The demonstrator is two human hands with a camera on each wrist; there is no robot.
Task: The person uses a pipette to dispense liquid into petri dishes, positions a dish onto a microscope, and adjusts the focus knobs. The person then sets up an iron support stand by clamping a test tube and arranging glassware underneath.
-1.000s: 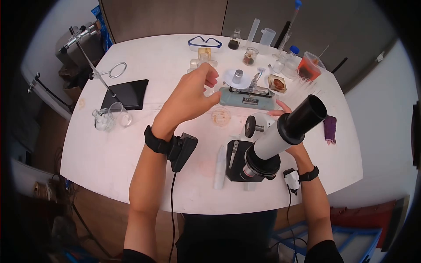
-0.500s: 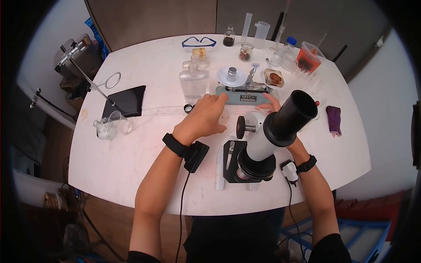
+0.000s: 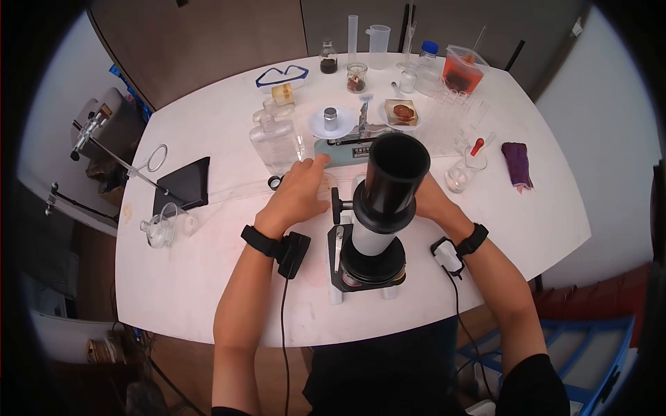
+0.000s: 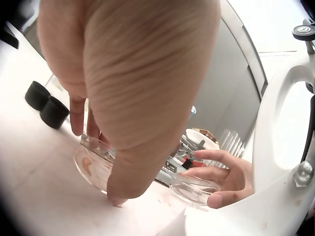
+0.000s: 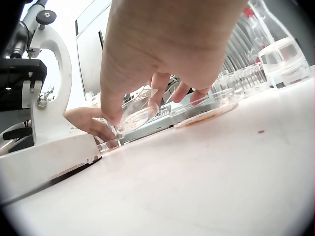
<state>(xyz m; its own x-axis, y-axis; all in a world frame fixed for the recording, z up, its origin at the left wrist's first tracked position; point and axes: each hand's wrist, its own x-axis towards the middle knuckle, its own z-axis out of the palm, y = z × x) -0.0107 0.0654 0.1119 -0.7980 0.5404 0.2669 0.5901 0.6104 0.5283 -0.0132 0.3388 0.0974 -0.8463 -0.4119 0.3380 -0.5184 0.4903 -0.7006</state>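
Petri dish [image 4: 91, 167], clear with an orange smear, sits mid-bench [image 3: 187, 284], well in from the near edge. Left hand [image 3: 295, 194]: fingers curved round its rim, pressure uncertain. Right hand [image 4: 229, 177]: thumb and fingers pinch a second clear dish [image 4: 192, 191], tilted. Third dish [image 5: 204, 112], orange inside, lies by the right fingers; contact uncertain. Judged light, stiff, slick, probably brittle; best held by opposite side walls, kept level, off the smear. Microscope [image 3: 395, 180] stands nearer the near edge, balance [image 3: 336, 154] toward the far edge.
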